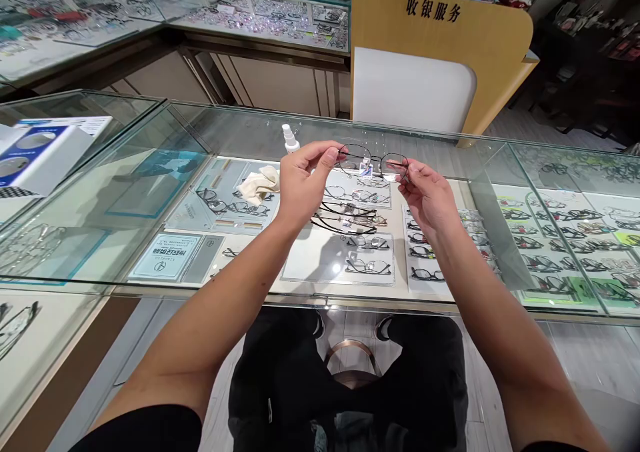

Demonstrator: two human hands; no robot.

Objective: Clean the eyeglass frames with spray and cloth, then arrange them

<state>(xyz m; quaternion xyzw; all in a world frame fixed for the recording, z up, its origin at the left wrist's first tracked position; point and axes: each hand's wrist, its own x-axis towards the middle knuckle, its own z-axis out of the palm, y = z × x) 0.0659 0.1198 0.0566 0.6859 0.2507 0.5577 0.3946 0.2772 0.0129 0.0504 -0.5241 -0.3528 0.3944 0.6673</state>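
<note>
Both of my hands hold a pair of thin, dark round-framed eyeglasses (374,157) up above the glass counter. My left hand (307,175) pinches the side at the left lens. At the opposite side, my right hand (427,189) grips the frame by the right lens, fingers curled. A small tag or sticker shows near the left lens. Just behind my left hand stands a white spray bottle (289,137), partly hidden by it. A crumpled cream cloth (260,185) lies on the glass to the left of that hand.
Under the glass countertop (135,225), rows of eyeglasses (369,267) lie on display boards. A white and blue box (37,155) rests on the counter at the left. Beyond stand a yellow and white cash desk (415,79) and more display cases (260,19).
</note>
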